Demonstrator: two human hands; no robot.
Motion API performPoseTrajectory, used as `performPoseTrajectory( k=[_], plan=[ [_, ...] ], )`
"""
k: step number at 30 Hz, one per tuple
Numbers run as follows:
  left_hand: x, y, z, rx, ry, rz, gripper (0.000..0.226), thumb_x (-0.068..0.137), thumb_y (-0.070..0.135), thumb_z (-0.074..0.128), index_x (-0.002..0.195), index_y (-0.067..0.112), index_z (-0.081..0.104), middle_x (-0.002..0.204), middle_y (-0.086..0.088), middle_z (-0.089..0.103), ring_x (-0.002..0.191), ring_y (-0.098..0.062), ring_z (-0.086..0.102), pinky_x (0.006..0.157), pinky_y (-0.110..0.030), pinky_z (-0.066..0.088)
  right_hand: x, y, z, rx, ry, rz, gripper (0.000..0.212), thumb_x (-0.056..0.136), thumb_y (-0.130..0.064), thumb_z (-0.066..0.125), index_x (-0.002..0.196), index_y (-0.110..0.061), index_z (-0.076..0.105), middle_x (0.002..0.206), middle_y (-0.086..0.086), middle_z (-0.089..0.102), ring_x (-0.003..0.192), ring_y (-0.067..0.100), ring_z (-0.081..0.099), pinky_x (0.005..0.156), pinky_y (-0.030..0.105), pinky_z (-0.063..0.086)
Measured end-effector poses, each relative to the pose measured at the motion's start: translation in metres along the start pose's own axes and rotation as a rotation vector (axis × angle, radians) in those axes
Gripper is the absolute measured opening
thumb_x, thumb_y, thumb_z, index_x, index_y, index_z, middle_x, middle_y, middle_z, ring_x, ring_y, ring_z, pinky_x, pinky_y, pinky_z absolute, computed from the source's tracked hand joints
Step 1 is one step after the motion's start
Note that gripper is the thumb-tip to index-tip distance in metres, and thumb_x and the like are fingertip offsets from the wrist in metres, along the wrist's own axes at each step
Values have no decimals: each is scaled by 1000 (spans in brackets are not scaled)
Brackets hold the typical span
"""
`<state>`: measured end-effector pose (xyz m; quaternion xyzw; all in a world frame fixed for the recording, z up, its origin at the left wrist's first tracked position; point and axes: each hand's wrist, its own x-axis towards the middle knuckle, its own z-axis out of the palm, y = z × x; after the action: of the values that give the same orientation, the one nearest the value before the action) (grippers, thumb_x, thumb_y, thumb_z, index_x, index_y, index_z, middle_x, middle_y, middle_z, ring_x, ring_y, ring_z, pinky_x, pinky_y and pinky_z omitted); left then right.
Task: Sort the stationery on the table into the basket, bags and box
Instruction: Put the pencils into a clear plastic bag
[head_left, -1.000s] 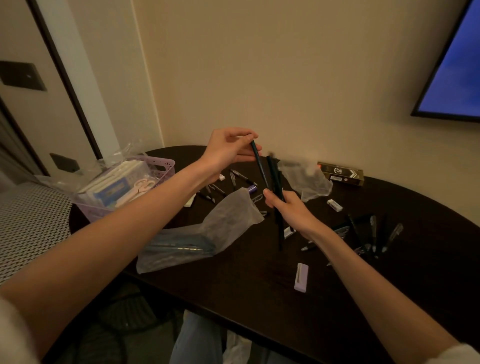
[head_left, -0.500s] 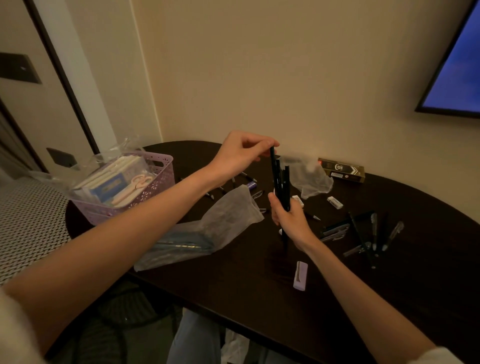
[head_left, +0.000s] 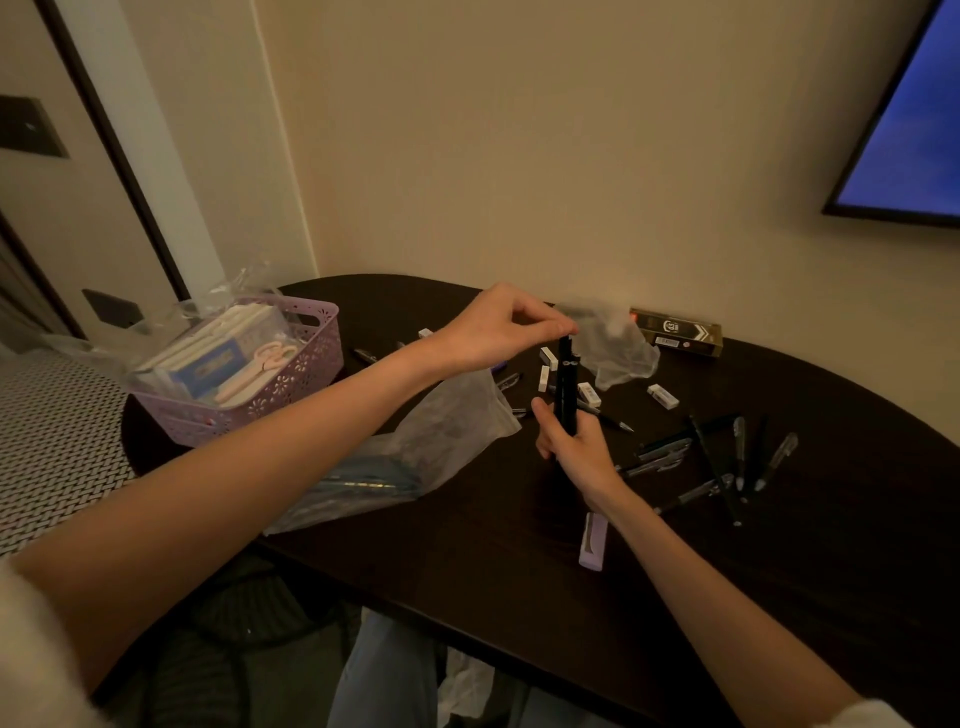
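Note:
My right hand (head_left: 569, 447) grips a bunch of black pens (head_left: 566, 384) held upright over the middle of the dark table (head_left: 779, 597). My left hand (head_left: 498, 325) pinches the top end of that bunch. A clear plastic bag (head_left: 415, 452) with pens inside lies flat to the left. A second, crumpled bag (head_left: 615, 345) sits behind the pens. A gold and black box (head_left: 675, 332) lies by the wall. A lilac basket (head_left: 270, 384) at the left holds notebooks and scissors. Several loose pens (head_left: 727, 457) lie to the right.
White erasers (head_left: 662, 396) are scattered near the crumpled bag. A lilac case (head_left: 593, 540) lies near the front edge under my right forearm. A screen (head_left: 909, 130) hangs on the wall at the right. The wall runs close behind the table.
My left hand brought its single pen to the bunch in my right hand and now pinches the bunch's top. The bunch has turned upright.

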<state>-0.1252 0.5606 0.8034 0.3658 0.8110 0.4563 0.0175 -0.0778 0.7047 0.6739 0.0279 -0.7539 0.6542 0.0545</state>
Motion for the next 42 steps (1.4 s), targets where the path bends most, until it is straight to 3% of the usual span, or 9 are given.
performPoseTrajectory(
  k=[4, 9, 14, 17, 21, 25, 30, 34, 42],
  plan=[
    [0, 2, -4, 21, 40, -32, 35, 99, 19, 51, 131, 7, 56, 132, -3, 59, 120, -8, 54, 102, -18, 41, -1, 1, -6, -27, 30, -14, 35, 95, -31, 53, 66, -14, 51, 54, -5, 47, 54, 10, 48, 68, 30, 44],
    [-4, -27, -15, 160, 242, -292, 32, 97, 21, 55, 127, 11, 57, 120, -6, 64, 107, -17, 62, 94, -32, 50, -4, -4, -11, -41, 32, -1, 36, 97, -31, 50, 66, -12, 51, 54, -4, 47, 54, 7, 49, 68, 26, 45],
    [-12, -50, -15, 408, 249, -491, 19, 91, 26, 63, 98, 8, 67, 86, -3, 65, 78, -14, 62, 68, -25, 49, -4, -10, -11, -45, 10, 22, 40, 97, -34, 48, 64, -12, 51, 57, -2, 49, 60, 10, 51, 72, 27, 44],
    [-11, -55, -13, 507, 146, -567, 38, 86, 45, 66, 69, 10, 62, 62, -1, 57, 59, -16, 55, 56, -26, 41, -1, -15, -14, -177, 3, 4, 44, 98, -35, 46, 62, -10, 52, 64, 3, 53, 68, 16, 54, 75, 28, 42],
    [-5, -56, -2, 610, 132, -611, 51, 79, 63, 64, 61, 18, 48, 59, 5, 50, 54, -11, 48, 59, -27, 41, 5, -21, -19, -433, 14, 46, 47, 99, -32, 42, 59, -11, 56, 64, 4, 58, 67, 18, 58, 76, 33, 44],
    [-1, -54, 9, 709, 113, -667, 43, 81, 59, 64, 79, 18, 50, 75, 3, 52, 79, -17, 55, 76, -33, 48, 19, -48, -27, -440, 94, 80, 43, 99, -25, 41, 60, -13, 55, 61, 2, 53, 58, 15, 51, 69, 34, 46],
    [-2, -61, 4, 484, 38, -714, 28, 86, 38, 65, 89, 10, 63, 70, 2, 55, 63, -12, 52, 60, -26, 42, 32, -85, -30, 79, 295, 47, 29, 98, -16, 43, 72, -12, 55, 77, 5, 60, 65, 15, 58, 52, 22, 50],
    [-12, -59, -3, 174, 36, -706, 19, 90, 26, 64, 78, 11, 64, 60, 2, 54, 48, -6, 48, 43, -18, 36, 35, -77, -13, 198, 239, 133, 25, 98, -16, 45, 77, -9, 58, 84, 7, 62, 64, 11, 59, 56, 23, 54],
    [-34, -44, -20, -74, 84, -626, 24, 97, 24, 53, 92, 5, 67, 64, 0, 58, 51, -7, 53, 48, -18, 41, 44, -71, 23, 275, -5, 264, 20, 94, -17, 55, 97, 2, 63, 94, 13, 69, 74, 18, 70, 67, 29, 59]
  ],
)
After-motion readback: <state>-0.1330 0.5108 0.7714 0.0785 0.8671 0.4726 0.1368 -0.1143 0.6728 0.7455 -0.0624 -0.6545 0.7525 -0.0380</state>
